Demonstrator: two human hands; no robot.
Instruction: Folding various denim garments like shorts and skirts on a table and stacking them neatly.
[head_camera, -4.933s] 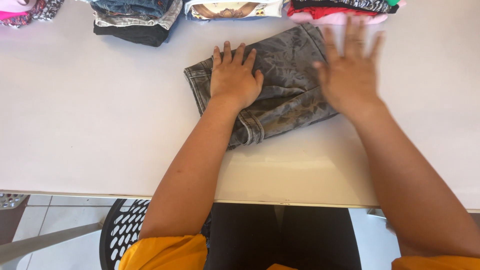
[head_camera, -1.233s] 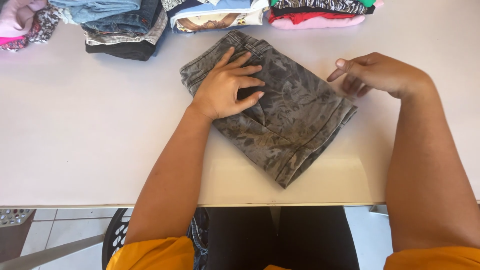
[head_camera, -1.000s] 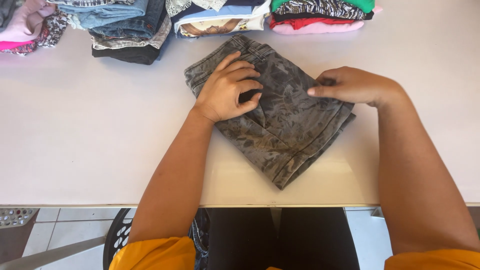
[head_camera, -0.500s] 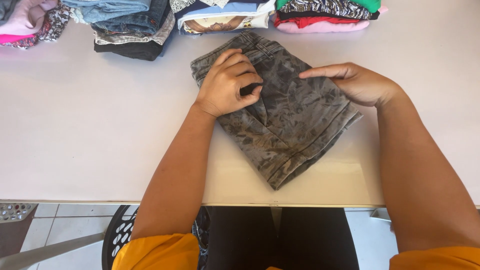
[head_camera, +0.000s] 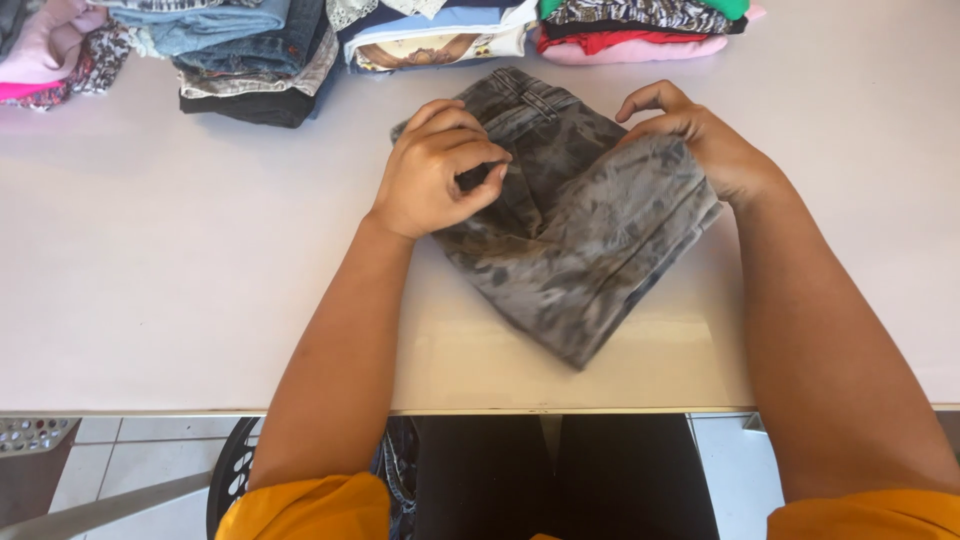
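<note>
Head view, looking straight down on a white bench (head_camera: 180, 300) with a pair of grey patterned denim shorts (head_camera: 570, 230) lying folded and turned diagonal, one corner aimed at the near edge; left hand (head_camera: 440, 170) curled up tight on the left side of the shorts, fingers bunched around a fold of fabric, probably pinning that side so nothing slides; right hand (head_camera: 690, 135) clawed over the upper right edge, fingertips pressed into the cloth, looks like gripping the hem rather than resting flat; so both hands closed on the shorts, neither one spread wide.

Along the far edge of the bench, stacks of folded clothes: a jeans pile (head_camera: 250, 55) with something black at the bottom, a light blue printed top (head_camera: 440, 40) just behind the shorts, a pink and red stack (head_camera: 640, 30) further right, and a pink bundle (head_camera: 50, 50) off at the far left; waistband end of the shorts nearly touching the middle stack, so not much room that way.

Plenty of bare bench left and right of the shorts, though; near corner of the shorts well short of the bench's front lip; below the edge, a dark chair (head_camera: 240, 470) and tiled floor (head_camera: 120, 470), plus yellow sleeves at the bottom.
</note>
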